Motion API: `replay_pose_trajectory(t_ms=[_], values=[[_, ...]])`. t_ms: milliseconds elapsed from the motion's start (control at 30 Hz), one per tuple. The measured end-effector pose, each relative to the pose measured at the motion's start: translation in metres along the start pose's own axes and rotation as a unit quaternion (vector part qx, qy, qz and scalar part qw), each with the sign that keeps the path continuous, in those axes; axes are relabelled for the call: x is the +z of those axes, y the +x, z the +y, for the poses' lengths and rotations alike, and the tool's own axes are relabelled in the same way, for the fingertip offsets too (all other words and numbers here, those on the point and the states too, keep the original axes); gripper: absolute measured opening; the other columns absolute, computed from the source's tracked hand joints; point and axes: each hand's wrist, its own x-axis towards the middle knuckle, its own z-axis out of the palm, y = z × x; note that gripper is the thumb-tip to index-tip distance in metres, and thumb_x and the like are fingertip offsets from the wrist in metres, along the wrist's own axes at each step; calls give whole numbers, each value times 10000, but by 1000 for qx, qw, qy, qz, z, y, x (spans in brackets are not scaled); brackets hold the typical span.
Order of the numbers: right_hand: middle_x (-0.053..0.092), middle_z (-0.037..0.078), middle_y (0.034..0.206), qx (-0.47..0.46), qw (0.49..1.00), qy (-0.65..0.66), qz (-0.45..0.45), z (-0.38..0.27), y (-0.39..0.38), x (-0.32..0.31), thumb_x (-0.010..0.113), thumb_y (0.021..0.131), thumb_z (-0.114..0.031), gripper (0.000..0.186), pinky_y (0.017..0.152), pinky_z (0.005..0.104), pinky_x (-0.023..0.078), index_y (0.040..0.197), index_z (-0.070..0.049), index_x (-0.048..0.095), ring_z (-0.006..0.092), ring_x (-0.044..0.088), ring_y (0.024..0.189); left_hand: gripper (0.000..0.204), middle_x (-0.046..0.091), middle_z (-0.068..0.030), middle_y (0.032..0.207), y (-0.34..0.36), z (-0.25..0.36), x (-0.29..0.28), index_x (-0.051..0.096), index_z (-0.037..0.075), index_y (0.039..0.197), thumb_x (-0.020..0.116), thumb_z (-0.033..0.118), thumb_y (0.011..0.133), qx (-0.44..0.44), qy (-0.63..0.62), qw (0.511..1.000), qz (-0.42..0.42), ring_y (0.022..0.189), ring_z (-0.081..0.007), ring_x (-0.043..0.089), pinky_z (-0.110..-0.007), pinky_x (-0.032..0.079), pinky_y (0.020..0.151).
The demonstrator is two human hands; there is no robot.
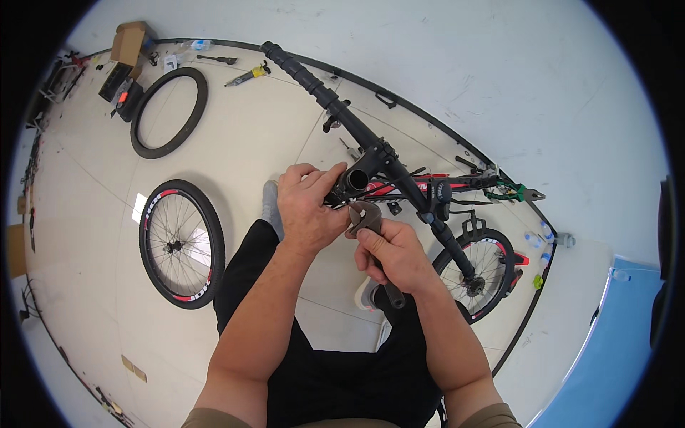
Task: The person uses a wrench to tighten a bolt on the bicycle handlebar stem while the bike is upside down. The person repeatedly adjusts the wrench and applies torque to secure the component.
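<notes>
Tool (372, 216) clasped in right hand (391, 255), long axis slanting from beside black bicycle tube (349, 182) toward lower right; left hand (308, 208), nearer tube, curls round its side.

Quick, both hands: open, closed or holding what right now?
Left hand: touching the bike's open-ended black tube; can't tell whether it grips.
Right hand: closed, holding a dark tool.
</notes>
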Motion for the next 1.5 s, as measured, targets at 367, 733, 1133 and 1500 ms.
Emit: replay_pose_trajectory(t_ms=[367, 733, 1133, 1500], values=[[627, 77, 677, 15, 998, 61, -22, 1, 0, -1, 551, 1058, -247, 278, 407, 250, 329, 1104, 11, 644, 86, 451, 428, 556, 713, -17, 836, 1, 2, -4, 760, 123, 1093, 829, 189, 544, -1, 18, 1000, -23, 911, -256, 608, -369, 505, 798], [633, 94, 688, 19, 999, 49, 0, -3, -2, 4, 518, 1071, -217, 267, 414, 248, 325, 1109, 17, 641, 82, 434, 432, 497, 706, -8, 784, 1, 2, 0, 757, 113, 1038, 788, 187, 548, -10, -8, 1000, -5, 882, -252, 614, -405, 458, 810], [646, 119, 750, 11, 995, 86, -55, -4, -4, -6, 469, 1079, -180, 274, 438, 243, 335, 1196, 19, 616, 82, 432, 465, 533, 699, -4, 791, 0, 1, -2, 753, 124, 1057, 817, 235, 540, -13, -3, 1000, -18, 899, -252, 600, -408, 455, 815], [643, 135, 784, 15, 990, 113, -81, -8, -5, -10, 453, 1078, -173, 307, 458, 235, 343, 1248, 42, 590, 84, 432, 490, 544, 710, -9, 807, 1, 2, -3, 755, 122, 1056, 833, 240, 531, -24, 2, 999, -26, 911, -249, 604, -409, 454, 821]])
